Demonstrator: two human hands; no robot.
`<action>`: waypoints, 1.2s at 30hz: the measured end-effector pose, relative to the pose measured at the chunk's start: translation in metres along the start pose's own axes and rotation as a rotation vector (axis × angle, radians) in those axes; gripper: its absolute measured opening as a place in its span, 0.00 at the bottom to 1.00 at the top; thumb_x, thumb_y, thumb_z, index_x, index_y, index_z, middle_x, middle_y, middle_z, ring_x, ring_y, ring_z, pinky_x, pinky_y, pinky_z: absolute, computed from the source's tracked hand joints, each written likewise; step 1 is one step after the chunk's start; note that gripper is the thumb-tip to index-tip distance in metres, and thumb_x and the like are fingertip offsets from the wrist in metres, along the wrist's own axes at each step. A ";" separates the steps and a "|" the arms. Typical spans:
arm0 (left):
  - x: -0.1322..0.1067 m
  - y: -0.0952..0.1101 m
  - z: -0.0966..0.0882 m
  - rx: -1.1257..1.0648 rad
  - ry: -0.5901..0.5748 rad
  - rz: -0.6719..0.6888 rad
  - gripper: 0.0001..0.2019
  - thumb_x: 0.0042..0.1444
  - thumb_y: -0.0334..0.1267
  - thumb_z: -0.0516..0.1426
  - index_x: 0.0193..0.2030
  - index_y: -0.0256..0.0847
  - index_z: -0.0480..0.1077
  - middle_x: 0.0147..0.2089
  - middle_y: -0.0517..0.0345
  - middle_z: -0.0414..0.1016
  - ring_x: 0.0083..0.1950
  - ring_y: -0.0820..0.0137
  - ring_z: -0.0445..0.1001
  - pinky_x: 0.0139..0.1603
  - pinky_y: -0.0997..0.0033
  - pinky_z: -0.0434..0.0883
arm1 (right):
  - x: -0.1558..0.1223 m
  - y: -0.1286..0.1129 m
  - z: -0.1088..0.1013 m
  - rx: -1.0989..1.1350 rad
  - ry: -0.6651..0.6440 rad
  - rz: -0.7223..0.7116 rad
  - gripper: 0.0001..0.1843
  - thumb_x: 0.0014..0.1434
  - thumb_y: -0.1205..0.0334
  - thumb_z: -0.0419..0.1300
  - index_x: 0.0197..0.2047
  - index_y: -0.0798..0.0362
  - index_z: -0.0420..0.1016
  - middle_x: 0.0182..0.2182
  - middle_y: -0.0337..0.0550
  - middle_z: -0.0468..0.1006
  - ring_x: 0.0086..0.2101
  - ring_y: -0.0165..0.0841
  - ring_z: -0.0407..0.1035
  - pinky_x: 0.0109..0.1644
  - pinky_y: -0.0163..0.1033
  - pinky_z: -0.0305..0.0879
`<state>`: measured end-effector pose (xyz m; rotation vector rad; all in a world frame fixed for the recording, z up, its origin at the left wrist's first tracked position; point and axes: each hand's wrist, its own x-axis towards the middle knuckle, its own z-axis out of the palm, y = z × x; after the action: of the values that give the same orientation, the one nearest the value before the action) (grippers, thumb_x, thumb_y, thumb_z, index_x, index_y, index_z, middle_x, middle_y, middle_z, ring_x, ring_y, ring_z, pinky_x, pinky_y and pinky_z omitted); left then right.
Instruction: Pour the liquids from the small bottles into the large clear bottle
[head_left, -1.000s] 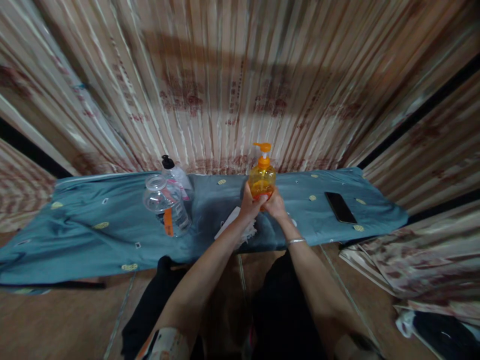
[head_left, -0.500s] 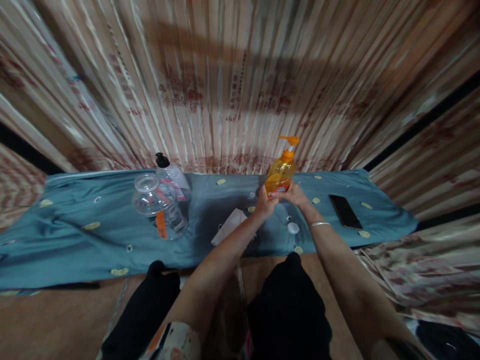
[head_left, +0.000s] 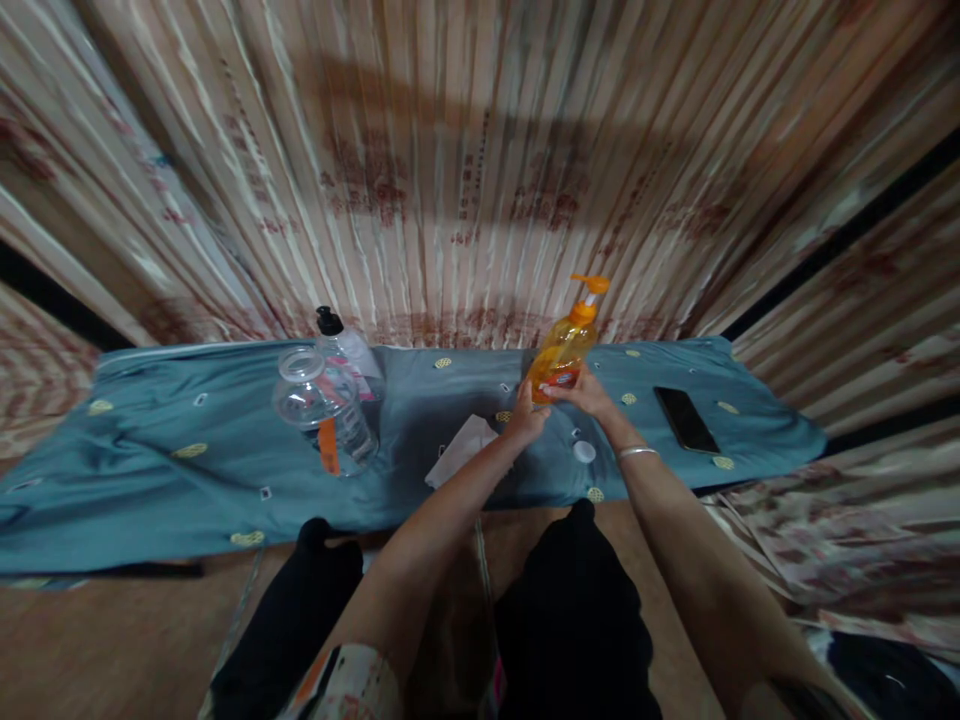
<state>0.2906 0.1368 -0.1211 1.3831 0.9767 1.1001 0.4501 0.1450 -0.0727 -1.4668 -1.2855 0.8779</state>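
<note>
Both of my hands grip a see-through orange pump bottle (head_left: 564,345), which leans to the right above the cloth. My left hand (head_left: 529,412) is wrapped round the lower left side and base. On the lower right side, my right hand (head_left: 586,393) closes with its thumb across the red label; a thin bangle circles that wrist. The bottle's orange pump head points left at the top. Just below my hands lies a small round white cap (head_left: 583,452). A white folded paper or cloth (head_left: 459,450) lies partly behind my left forearm.
A wide-necked clear plastic bottle (head_left: 307,400) with an orange label stands at the left, before a clear bottle with a black top (head_left: 328,322). At the right lies a black phone (head_left: 685,420). Teal patterned cloth (head_left: 150,500) covers the low surface; a pleated curtain (head_left: 465,200) hangs behind.
The pump bottle has shifted slightly right and leans a little more. My left hand has slid lower, toward its base. The view has moved slightly.
</note>
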 end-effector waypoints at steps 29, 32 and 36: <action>-0.186 0.032 -0.113 -0.136 0.070 -0.114 0.18 0.51 0.35 0.72 0.49 0.41 0.81 0.54 0.46 0.86 0.54 0.53 0.85 0.59 0.48 0.81 | -0.142 0.010 0.022 -1.126 -0.111 -0.018 0.25 0.63 0.76 0.56 0.62 0.60 0.78 0.59 0.68 0.83 0.60 0.48 0.79 0.68 0.48 0.71; -0.196 0.037 -0.126 -0.120 0.116 -0.097 0.18 0.51 0.33 0.71 0.50 0.41 0.81 0.54 0.45 0.86 0.53 0.54 0.86 0.59 0.50 0.81 | -0.144 0.011 0.029 -1.132 -0.103 -0.022 0.27 0.64 0.78 0.53 0.63 0.62 0.77 0.61 0.70 0.81 0.62 0.49 0.78 0.70 0.50 0.70; -0.215 0.037 -0.162 -0.079 0.221 -0.076 0.18 0.50 0.38 0.71 0.49 0.42 0.79 0.51 0.48 0.86 0.53 0.55 0.86 0.59 0.51 0.81 | -0.144 0.013 0.035 -1.144 -0.065 -0.023 0.29 0.63 0.79 0.51 0.64 0.62 0.77 0.62 0.69 0.80 0.65 0.48 0.76 0.71 0.51 0.69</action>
<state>0.0816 -0.0359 -0.1039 1.1689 1.1230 1.2387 0.3945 0.0108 -0.1056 -2.2576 -1.9874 0.0927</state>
